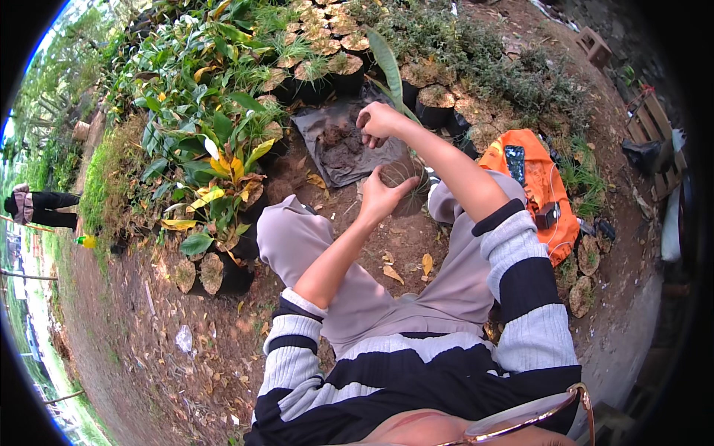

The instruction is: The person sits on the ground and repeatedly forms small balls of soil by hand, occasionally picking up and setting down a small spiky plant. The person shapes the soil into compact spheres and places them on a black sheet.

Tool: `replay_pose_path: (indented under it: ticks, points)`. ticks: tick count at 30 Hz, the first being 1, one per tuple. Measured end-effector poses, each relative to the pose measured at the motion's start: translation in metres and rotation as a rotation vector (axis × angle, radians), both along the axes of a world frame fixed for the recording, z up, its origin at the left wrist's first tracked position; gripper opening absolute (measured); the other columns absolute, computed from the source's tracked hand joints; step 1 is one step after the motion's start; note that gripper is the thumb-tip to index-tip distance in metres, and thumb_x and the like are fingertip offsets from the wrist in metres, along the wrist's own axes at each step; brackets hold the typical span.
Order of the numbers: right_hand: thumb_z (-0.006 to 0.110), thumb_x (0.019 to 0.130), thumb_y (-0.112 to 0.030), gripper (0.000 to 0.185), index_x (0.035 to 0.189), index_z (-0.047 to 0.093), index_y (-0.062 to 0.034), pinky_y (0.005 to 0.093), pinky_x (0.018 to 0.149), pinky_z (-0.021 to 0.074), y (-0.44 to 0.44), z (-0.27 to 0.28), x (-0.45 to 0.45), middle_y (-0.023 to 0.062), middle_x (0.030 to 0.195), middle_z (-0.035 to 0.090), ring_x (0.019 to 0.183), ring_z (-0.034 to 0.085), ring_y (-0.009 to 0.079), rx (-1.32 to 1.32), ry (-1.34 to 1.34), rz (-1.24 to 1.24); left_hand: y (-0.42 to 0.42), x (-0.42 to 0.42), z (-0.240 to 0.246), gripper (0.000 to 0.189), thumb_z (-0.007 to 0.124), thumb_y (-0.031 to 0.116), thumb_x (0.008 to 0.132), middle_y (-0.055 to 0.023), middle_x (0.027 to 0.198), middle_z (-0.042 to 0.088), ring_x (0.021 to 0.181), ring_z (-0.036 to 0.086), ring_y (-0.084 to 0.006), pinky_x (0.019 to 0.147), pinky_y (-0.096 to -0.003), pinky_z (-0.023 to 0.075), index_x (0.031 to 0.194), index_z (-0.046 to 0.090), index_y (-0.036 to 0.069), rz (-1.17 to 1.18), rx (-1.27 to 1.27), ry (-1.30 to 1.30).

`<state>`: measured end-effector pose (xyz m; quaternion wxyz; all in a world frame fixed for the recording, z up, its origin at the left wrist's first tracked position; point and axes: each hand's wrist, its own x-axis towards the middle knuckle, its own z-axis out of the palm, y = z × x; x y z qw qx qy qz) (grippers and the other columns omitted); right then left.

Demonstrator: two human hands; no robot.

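Note:
My left hand [382, 195] rests with thumb and fingers spread against a round potted plant [406, 181] with thin, grass-like leaves, between my knees. Above it, my right hand [378, 125] is raised with curled fingers over the edge of a dark plastic sheet [340, 161]; whether it pinches anything small cannot be told. Dark soil [343, 142] lies heaped on that sheet. A long, broad leaf [387, 64] stands up just behind my right hand.
Leafy plants with white flowers [212, 148] crowd the left. Black nursery bags of soil [348, 78] stand ahead. At right lies an orange bag [563, 228] with a phone [515, 161] on it. Wooden crates [652, 128] stand farther right. Another person [47, 207] is far left.

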<state>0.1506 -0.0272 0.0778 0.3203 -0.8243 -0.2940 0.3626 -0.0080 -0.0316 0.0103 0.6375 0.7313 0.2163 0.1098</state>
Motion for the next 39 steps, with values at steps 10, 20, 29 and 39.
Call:
replay_pose_path:
  ticks: [10, 20, 29, 39]
  points:
    - [0.043, 0.075, 0.007, 0.043, 0.116, 0.058, 0.0048, 0.0303, 0.054, 0.0537, -0.015, 0.05, -0.022, 0.0143, 0.075, 0.065, 0.06, 0.067, 0.0173, 0.409, -0.229, 0.047, 0.022, 0.023, -0.052, 0.068, 0.058, 0.052, 0.086, -0.0144, 0.111, 0.06, 0.101, 0.056, -0.0165, 0.088, -0.0284, 0.0432, 0.117, 0.051, -0.008, 0.087, -0.596, -0.022]
    - [0.048, 0.09, 0.003, 0.033, 0.122, 0.054, 0.0019, 0.0249, 0.065, 0.0539, -0.094, 0.057, -0.074, 0.0086, 0.081, 0.065, 0.068, 0.064, 0.0116, 0.747, -0.064, -0.149, 0.042, 0.025, -0.003, 0.055, 0.05, 0.047, 0.091, -0.0124, 0.103, 0.063, 0.09, 0.064, -0.0201, 0.08, -0.0316, 0.0522, 0.115, 0.054, -0.002, 0.203, -0.905, -0.364]
    - [0.051, 0.091, -0.002, 0.034, 0.125, 0.053, -0.0009, 0.0231, 0.067, 0.0506, -0.2, 0.028, -0.06, 0.0068, 0.082, 0.063, 0.068, 0.059, 0.011, 1.025, 0.114, -0.561, 0.077, 0.02, -0.015, 0.045, 0.064, 0.037, 0.086, -0.0068, 0.101, 0.063, 0.086, 0.062, -0.0166, 0.078, -0.0308, 0.0511, 0.11, 0.058, 0.0, 0.505, -0.849, -0.35]
    - [0.063, 0.081, -0.011, 0.047, 0.125, 0.047, -0.0071, 0.0398, 0.106, 0.0291, -0.204, -0.012, -0.025, 0.0177, 0.137, 0.034, 0.127, 0.036, 0.0293, 0.548, -0.921, -0.649, 0.076, 0.014, -0.002, 0.046, 0.065, 0.034, 0.086, -0.0072, 0.104, 0.061, 0.088, 0.061, -0.0166, 0.079, -0.0314, 0.0506, 0.114, 0.054, -0.001, 0.52, -0.782, -0.506]
